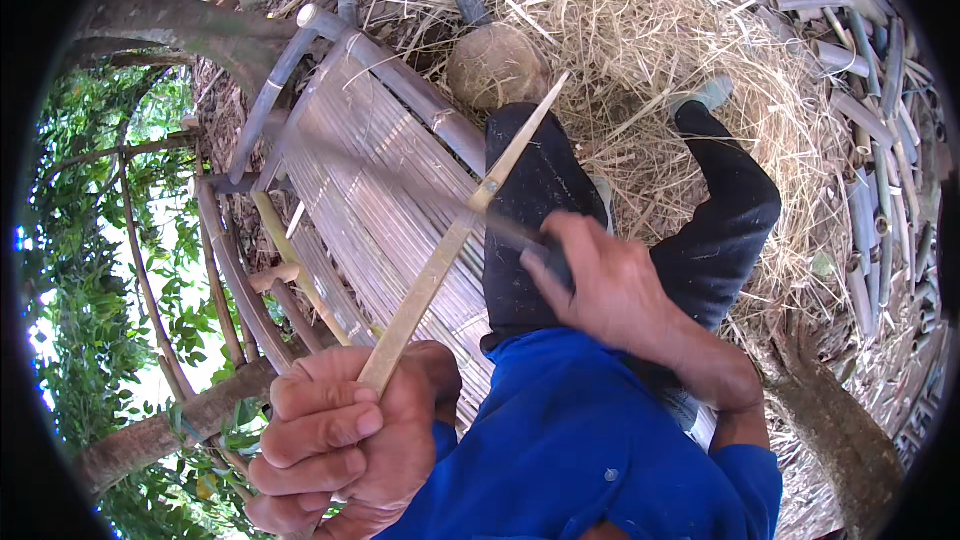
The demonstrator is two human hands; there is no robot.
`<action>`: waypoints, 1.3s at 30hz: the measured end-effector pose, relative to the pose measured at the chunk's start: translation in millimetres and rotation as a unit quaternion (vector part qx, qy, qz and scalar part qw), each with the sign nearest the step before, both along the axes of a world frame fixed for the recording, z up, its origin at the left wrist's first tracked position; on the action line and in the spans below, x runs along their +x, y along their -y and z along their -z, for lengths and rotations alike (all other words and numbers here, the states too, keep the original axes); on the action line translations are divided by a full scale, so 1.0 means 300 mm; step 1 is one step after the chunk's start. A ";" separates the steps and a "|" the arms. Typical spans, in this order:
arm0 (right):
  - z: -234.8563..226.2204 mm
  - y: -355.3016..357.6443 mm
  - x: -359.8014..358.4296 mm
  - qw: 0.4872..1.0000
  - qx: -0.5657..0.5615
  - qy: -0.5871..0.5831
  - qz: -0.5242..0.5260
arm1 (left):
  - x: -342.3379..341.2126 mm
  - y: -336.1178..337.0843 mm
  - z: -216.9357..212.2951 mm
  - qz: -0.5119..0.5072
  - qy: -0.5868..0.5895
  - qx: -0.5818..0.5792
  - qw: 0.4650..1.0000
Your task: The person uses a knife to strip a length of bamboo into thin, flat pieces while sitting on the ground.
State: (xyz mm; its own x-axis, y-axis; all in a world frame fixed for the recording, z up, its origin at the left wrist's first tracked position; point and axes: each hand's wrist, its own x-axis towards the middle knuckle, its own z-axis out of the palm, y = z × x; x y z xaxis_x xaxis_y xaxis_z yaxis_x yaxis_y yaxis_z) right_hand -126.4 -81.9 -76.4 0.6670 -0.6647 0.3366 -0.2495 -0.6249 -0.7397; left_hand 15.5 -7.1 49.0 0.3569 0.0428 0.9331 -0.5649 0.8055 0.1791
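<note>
My left hand [350, 435] is closed in a fist round the lower end of a long, flat bamboo strip [425, 305]. The strip slants up and away to the right, narrowing to a point over my knee, with a darker node partway along. A knife [512, 230] is gripped in my right hand [615, 285], its dark handle partly hidden by the fingers. Motion smears the blade, which reaches to the upper left across the strip just below the node. Whether the edge touches the bamboo I cannot tell.
A slatted bamboo bench [365, 170] extends away on the left, beside my legs. Beyond my knee sits a round wooden block [497, 67], near straw-like shavings [650, 30]. Bamboo pieces [865, 195] line the right side; a trunk [840, 430] stands at lower right.
</note>
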 end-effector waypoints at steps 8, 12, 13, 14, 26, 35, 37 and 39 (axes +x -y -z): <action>-0.110 -0.016 -0.041 0.997 -0.022 0.051 -0.051 | 0.004 -0.008 0.013 0.009 -0.001 -0.002 1.000; 0.002 0.005 -0.003 0.999 -0.008 -0.026 -0.022 | -0.002 -0.013 0.021 -0.003 -0.017 0.003 1.000; 0.035 0.016 0.015 0.987 0.028 -0.155 0.018 | 0.008 -0.015 0.026 0.028 -0.005 0.014 0.999; 0.038 0.016 0.013 0.990 0.036 -0.133 0.015 | 0.009 -0.013 0.030 0.031 -0.004 0.015 0.999; 0.040 0.002 0.007 0.998 0.042 -0.052 0.010 | -0.024 0.017 0.044 -0.040 -0.065 0.000 0.997; 0.059 -0.002 -0.008 0.992 0.060 -0.108 -0.008 | -0.012 -0.016 0.044 -0.025 -0.007 0.067 0.997; 0.000 -0.031 -0.029 0.992 0.085 -0.088 -0.038 | -0.011 0.010 0.054 -0.012 -0.006 0.054 0.998; -0.038 -0.064 -0.040 0.992 -0.092 0.012 -0.080 | -0.020 0.010 0.039 -0.020 -0.028 0.008 0.999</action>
